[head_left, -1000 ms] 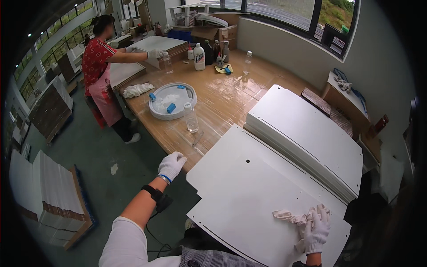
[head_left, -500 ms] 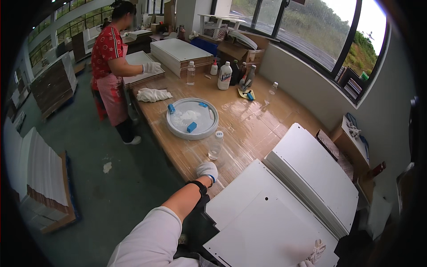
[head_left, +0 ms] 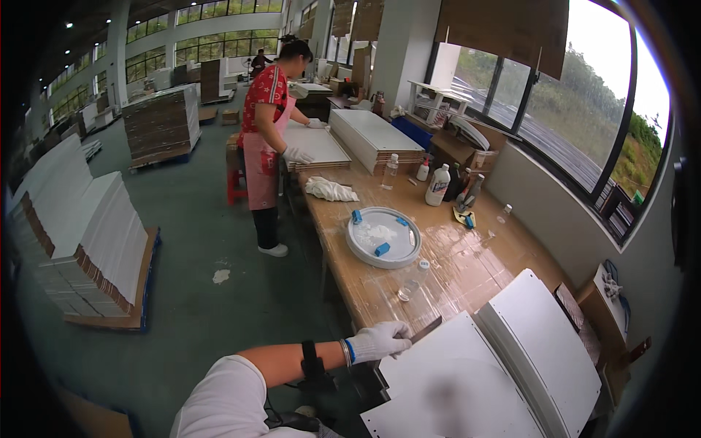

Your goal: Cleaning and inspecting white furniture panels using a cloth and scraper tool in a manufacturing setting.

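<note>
My left hand [head_left: 380,341], in a white knit glove with a blue cuff edge, is closed at the near edge of the table. A thin dark flat blade [head_left: 426,329] sticks out from its fingers to the right, over the corner of a white panel [head_left: 467,365]. The panel has small holes and lies in front of me. My right hand is out of view. A grey blurred patch shows on the panel's near part; I cannot make out what it is. Just beyond my left hand stands a clear bottle [head_left: 413,281] with a white cap.
A round white tray [head_left: 353,244] holds blue blocks and white powder. Behind it are a white cloth [head_left: 332,190], a white jug [head_left: 438,185] and several bottles. More white panels [head_left: 544,343] lie at the right. A co-worker [head_left: 266,139] handles panels [head_left: 314,146] at the far left.
My view has swung left and up. My left hand has moved toward the panel's corner, and the dark blade now shows in it. My right hand has left the view.
</note>
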